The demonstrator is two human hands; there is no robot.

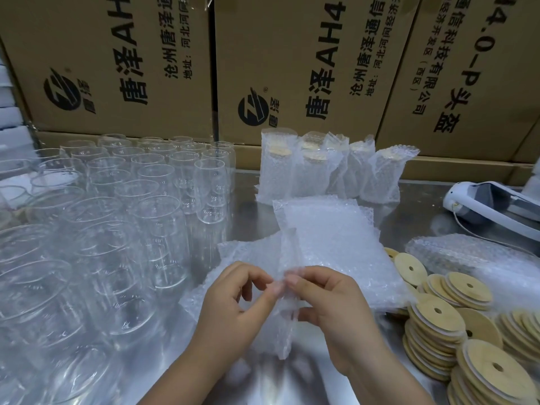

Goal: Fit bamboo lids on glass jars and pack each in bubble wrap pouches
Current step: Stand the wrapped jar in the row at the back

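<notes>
A bubble wrap pouch (285,337) is pinched between the left grip (233,311) and the right grip (336,311). The thumb and forefinger of each are curled closed on the film, with the fingertips almost meeting. The pouch is held edge-on above the front middle of the bench (409,206), so only a narrow, translucent strip is seen. Whether its mouth is parted cannot be told. Just behind it a stack of flat pouches (330,244) is laid. Empty glass jars (152,217) are crowded along the left side, and those nearest the left edge are cut off. Bamboo lids (438,323) are piled at the front right corner. Packed jars (321,171) are stood along the rear edge, their lids blurred by the wrap.
</notes>
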